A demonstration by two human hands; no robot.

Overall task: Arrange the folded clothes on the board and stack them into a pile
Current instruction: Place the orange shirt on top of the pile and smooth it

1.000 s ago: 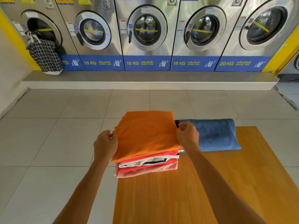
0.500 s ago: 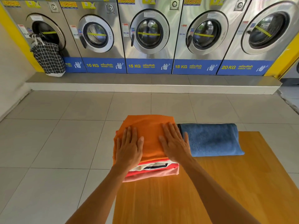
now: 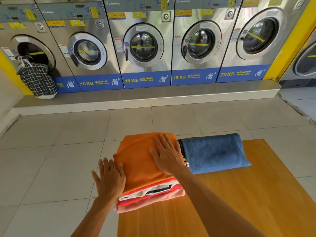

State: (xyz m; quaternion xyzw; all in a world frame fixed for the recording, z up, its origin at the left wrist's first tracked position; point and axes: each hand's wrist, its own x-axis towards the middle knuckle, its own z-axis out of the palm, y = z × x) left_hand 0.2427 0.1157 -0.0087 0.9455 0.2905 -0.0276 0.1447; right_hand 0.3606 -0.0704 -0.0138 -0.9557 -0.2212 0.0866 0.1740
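Note:
A pile of folded clothes (image 3: 150, 194) sits at the far left corner of the wooden board (image 3: 239, 202), with an orange garment (image 3: 138, 158) on top and red, white and pink layers beneath. My right hand (image 3: 166, 154) lies flat, fingers spread, on the orange top near its right edge. My left hand (image 3: 110, 178) is open against the pile's left side, at the near left corner. A folded blue towel (image 3: 215, 153) lies on the board right next to the pile.
A row of steel washing machines (image 3: 143, 47) stands on a raised step (image 3: 136, 100) at the back. A black-and-white checked laundry bag (image 3: 36, 79) hangs at the leftmost machine. Grey tiled floor (image 3: 51, 151) surrounds the board; a yellow pillar (image 3: 290, 40) is at the right.
A second ago both hands gripped the pile's sides; then they lay flat on top. Now my left hand has slid off to the pile's left side, while the right stays flat on top.

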